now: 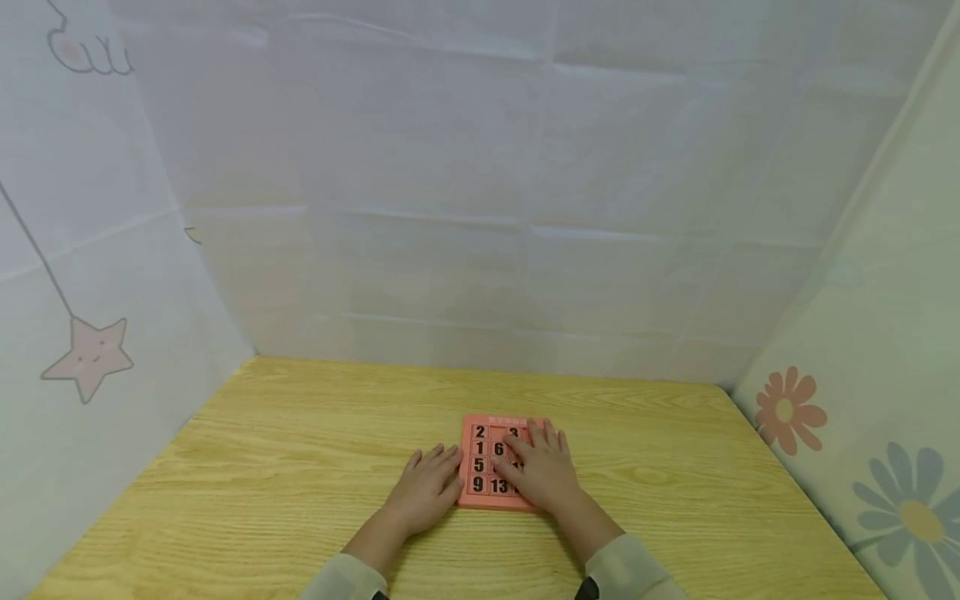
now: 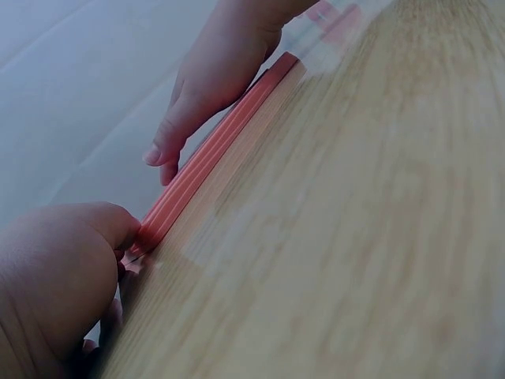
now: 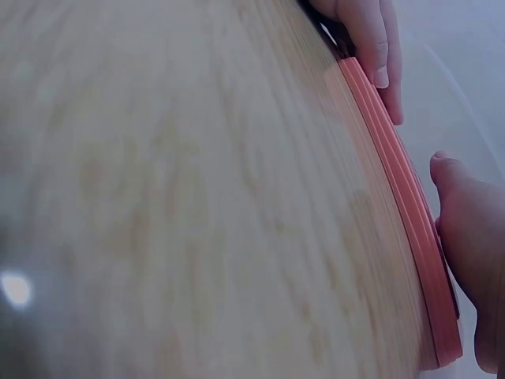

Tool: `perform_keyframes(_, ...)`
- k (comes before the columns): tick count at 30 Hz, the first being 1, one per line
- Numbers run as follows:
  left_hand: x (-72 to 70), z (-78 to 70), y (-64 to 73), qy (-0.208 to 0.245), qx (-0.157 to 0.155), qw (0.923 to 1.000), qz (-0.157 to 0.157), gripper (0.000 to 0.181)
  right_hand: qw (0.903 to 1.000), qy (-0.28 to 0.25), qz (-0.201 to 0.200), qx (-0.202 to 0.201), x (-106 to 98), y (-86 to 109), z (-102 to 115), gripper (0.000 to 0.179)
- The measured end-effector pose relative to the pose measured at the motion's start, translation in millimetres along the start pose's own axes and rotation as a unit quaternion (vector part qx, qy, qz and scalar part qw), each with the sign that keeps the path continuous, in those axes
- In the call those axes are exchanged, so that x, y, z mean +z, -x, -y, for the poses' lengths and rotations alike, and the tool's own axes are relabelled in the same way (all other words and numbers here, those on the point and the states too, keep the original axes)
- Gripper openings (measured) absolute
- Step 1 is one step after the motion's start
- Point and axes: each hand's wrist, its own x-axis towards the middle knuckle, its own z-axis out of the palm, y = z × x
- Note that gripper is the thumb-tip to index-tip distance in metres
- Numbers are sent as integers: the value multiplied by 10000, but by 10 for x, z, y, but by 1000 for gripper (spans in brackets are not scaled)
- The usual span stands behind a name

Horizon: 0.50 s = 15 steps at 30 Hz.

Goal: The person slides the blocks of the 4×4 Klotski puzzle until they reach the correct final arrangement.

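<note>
A coral-pink number slide puzzle (image 1: 480,467) lies on the wooden table (image 1: 300,467), with black numerals such as 2, 1, 5, 9 and 13 showing on its tiles. My left hand (image 1: 423,492) rests at the puzzle's left side, its fingers fairly straight and the fingertips touching the edge. In the left wrist view, the thumb of that hand (image 2: 59,276) meets the near corner. Across the right part of the puzzle lies my right hand (image 1: 547,471), fingers spread over the tiles. It covers much of the right columns. From the right wrist view, its thumb (image 3: 446,170) stands above the board.
A pale sheet wall (image 1: 480,208) rises behind the table. On the left is a sheet printed with a pink star (image 1: 88,358); the right one bears a red flower (image 1: 787,410) and a blue flower (image 1: 918,517).
</note>
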Motion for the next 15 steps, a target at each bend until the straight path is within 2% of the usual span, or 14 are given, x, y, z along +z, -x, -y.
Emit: perform_keyframes(15,23,21,-3,-4,6,10000,-6,50,10000,71,-32,62,10,10,-97,60)
